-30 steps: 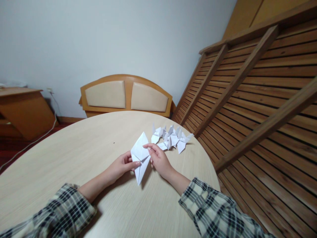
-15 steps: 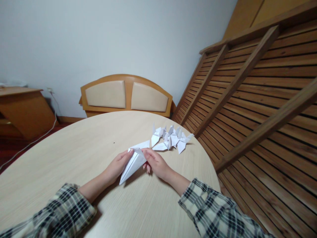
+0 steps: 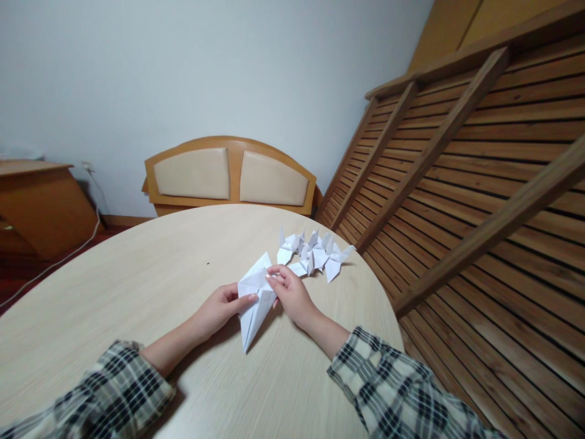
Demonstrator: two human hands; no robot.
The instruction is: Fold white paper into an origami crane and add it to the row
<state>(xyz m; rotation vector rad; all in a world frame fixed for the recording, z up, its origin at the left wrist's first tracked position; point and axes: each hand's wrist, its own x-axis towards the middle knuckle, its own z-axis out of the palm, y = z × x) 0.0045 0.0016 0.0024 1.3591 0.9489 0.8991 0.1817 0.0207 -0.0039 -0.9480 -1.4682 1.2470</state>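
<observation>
A partly folded sheet of white paper (image 3: pixel 254 311) is held between my two hands just above the table. It has a long pointed lower end with a crease down its middle and a second point at the top. My left hand (image 3: pixel 223 308) grips its left side, thumb lying across the front. My right hand (image 3: pixel 292 296) pinches the upper right edge between thumb and fingers; the fingers behind the paper are partly hidden. Just beyond the right hand, several folded white paper cranes (image 3: pixel 315 253) stand close together.
The round light wood table (image 3: pixel 137 274) has a small dark speck (image 3: pixel 208 263) on it. Behind stands a headboard (image 3: pixel 233 158) with two cream panels. A slatted wooden frame (image 3: pixel 457 183) leans at the right. At the far left is a wooden desk (image 3: pixel 36 207).
The folded paper has turned more upright, its lower tip moving right, and its upper part has spread wider. My left thumb has slid onto its middle, and my right fingers have shifted up.
</observation>
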